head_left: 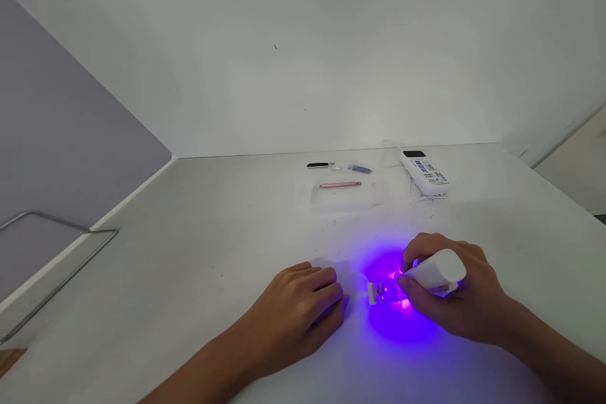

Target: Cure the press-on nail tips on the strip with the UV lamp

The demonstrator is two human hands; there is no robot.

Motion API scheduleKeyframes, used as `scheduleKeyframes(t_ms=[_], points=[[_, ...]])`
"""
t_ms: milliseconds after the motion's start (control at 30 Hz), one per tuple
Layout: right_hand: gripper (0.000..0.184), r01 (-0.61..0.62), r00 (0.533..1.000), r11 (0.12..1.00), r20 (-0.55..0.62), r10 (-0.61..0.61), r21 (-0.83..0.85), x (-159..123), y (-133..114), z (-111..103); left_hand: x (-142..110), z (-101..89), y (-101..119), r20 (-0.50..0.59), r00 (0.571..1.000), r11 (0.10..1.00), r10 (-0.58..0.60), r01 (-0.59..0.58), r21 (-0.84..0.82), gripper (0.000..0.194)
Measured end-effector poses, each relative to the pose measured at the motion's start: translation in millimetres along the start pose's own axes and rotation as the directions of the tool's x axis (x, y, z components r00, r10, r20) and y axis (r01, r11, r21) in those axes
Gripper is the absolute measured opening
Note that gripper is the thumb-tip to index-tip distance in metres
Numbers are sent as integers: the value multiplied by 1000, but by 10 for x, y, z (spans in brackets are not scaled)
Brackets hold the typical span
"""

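My right hand (pixel 459 303) is wrapped round a small white lamp (pixel 438 271) that throws a violet glow onto the white table (pixel 189 265). The light falls on a small pale object (pixel 379 292) lying on the table just left of the lamp's tip. My left hand (pixel 303 309) rests palm down on the table to the left of that object, its fingers curled loosely together. Whether anything is under those fingers is hidden.
Farther back lie a pink pen (pixel 339 185) on a clear sheet, a black tool (pixel 320 165), a blue-tipped tool (pixel 358 169) and a white labelled device (pixel 426 173) with a cord. A metal wire frame (pixel 61 246) sits at the left edge by the grey wall.
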State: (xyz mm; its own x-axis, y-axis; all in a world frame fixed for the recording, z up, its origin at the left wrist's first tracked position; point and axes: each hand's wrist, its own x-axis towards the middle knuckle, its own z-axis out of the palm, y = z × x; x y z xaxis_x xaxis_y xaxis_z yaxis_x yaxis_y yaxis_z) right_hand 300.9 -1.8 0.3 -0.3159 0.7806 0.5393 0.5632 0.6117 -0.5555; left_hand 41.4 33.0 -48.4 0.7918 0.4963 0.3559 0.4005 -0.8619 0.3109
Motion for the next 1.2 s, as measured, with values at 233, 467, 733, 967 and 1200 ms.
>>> scheduleKeyframes(t_ms=[233,467,733,967,1200], points=[[13,-4,1000,999,-8,4,-39,-4,1,4,9,7,7,-2,1000,1000,0,0,2,38],[13,-10,1000,999,7,10,-35,18,-19,-11,1,7,7,15,1000,1000,-11,11,-2,37],[12,-16,1000,998,5,16,-60,19,-28,-9,1,20,20,-5,1000,1000,-7,7,1,38],[12,-10,1000,999,10,10,-37,10,-16,-17,18,-10,20,-1,1000,1000,9,-9,17,38],[12,-72,997,997,-34,71,-27,-3,-23,-8,11,-12,21,18,1000,1000,4,-4,10,37]])
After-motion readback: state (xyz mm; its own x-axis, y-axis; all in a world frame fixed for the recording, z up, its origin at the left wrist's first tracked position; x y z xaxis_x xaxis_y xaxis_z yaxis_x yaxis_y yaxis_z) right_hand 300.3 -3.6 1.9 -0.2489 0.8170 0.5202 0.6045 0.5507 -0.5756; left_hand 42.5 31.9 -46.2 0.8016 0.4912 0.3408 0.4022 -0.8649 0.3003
